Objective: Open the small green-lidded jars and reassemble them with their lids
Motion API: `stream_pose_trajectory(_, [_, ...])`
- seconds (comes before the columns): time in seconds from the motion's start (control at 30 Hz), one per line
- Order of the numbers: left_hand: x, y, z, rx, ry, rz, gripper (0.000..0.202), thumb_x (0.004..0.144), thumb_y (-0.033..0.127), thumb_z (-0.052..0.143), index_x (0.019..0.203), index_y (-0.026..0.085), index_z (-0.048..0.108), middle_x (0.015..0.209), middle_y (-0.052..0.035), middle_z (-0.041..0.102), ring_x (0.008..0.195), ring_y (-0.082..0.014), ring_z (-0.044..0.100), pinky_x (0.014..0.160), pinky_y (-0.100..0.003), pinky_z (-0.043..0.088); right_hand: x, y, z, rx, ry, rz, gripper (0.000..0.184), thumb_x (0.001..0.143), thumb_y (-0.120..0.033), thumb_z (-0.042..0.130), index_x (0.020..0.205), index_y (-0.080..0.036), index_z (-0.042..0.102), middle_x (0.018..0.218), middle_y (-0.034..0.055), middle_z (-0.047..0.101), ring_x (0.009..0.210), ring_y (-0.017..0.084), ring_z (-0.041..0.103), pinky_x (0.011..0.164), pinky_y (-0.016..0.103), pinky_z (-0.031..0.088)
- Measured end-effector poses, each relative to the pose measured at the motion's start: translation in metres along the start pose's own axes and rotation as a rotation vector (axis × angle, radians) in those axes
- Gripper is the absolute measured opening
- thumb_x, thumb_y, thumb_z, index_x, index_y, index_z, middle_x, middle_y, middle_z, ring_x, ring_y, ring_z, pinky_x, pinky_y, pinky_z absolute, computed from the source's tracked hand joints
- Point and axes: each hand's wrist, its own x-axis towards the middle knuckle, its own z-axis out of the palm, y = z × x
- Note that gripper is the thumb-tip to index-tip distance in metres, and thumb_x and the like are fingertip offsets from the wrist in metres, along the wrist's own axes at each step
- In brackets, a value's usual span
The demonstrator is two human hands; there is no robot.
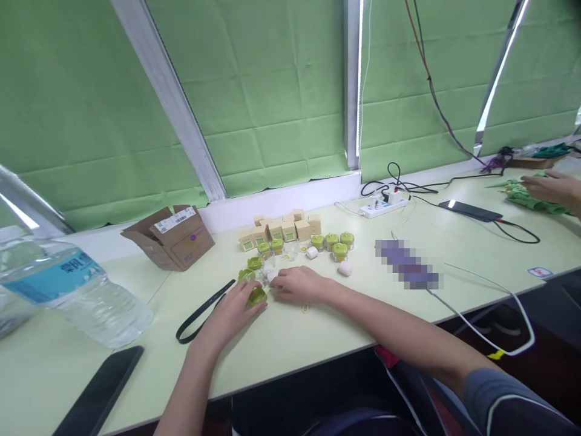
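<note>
My left hand (232, 307) rests low over the table, its fingers and thumb curled around a small green lid (257, 297). Beside it my right hand (297, 284) has its fingers bent down together at a small whitish piece (272, 276); whatever lies beneath the fingertips is hidden. Just beyond the hands are more green lids (254, 263) and clear little jars (267, 259). White pieces (311, 252) lie to the right. Several closed jars with green lids (340, 251) stand farther back, and a thin yellow ring (305, 309) lies below my right wrist.
Small tan boxes (275, 230) cluster behind the jars. An opened cardboard carton (181, 241), a water bottle (72, 284), a black strap (200, 321) and a dark phone (100, 390) are at left. Rightward lie a power strip (385, 207), cables and another person's hand (554, 189).
</note>
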Motion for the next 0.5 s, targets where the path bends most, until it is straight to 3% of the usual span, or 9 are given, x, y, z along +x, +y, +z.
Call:
stream_pose_trajectory(0.1, [0.0,0.007,0.007,0.023,0.025,-0.005,0.029,0.086,0.04,0.057,0.111,0.026,0.062,0.108,-0.0074,0.059,0.094,-0.026,0.062,0.082,-0.037,0.048,0.001,0.002,0.005,0.043,-0.012,-0.001,0.011,0.09,-0.027,0.061,0.098,-0.023,0.066,0.096,0.0033,0.067,0.079,0.015,0.063,0.063,0.023,0.04])
stream_pose_trajectory(0.2, [0.001,0.017,0.01,0.029,0.04,-0.005,0.029,0.084,0.036,0.057,0.111,0.026,0.062,0.113,-0.0081,0.056,0.091,-0.0243,0.063,0.081,-0.036,0.049,-0.007,0.016,-0.003,0.202,0.029,0.003,0.006,0.085,-0.02,0.064,0.091,-0.02,0.065,0.088,0.0025,0.068,0.078,0.015,0.063,0.066,0.023,0.042])
stream_pose_trajectory(0.3, [0.002,0.028,0.013,0.008,-0.013,0.032,0.032,0.084,0.032,0.056,0.116,0.028,0.06,0.105,-0.0068,0.06,0.089,-0.0244,0.062,0.08,-0.035,0.048,-0.016,0.032,-0.014,0.404,0.121,0.111,0.006,0.077,-0.012,0.065,0.079,-0.017,0.063,0.078,0.0008,0.069,0.07,0.013,0.063,0.065,0.023,0.046])
stream_pose_trajectory(0.4, [0.007,0.04,0.016,0.014,-0.015,0.066,0.029,0.083,0.031,0.057,0.112,0.027,0.061,0.096,-0.0063,0.061,0.09,-0.0256,0.061,0.08,-0.036,0.048,-0.019,0.042,-0.019,0.538,0.22,0.184,0.003,0.078,-0.017,0.066,0.078,-0.017,0.063,0.076,0.0005,0.07,0.069,0.013,0.064,0.065,0.023,0.048])
stream_pose_trajectory(0.5, [0.025,0.049,0.016,-0.013,0.128,0.057,0.026,0.082,0.03,0.059,0.107,0.027,0.062,0.099,-0.0063,0.057,0.09,-0.0249,0.061,0.08,-0.037,0.049,-0.017,0.045,-0.02,0.638,0.285,0.2,0.012,0.083,-0.028,0.066,0.081,-0.017,0.067,0.073,0.0012,0.07,0.067,0.013,0.064,0.065,0.024,0.051])
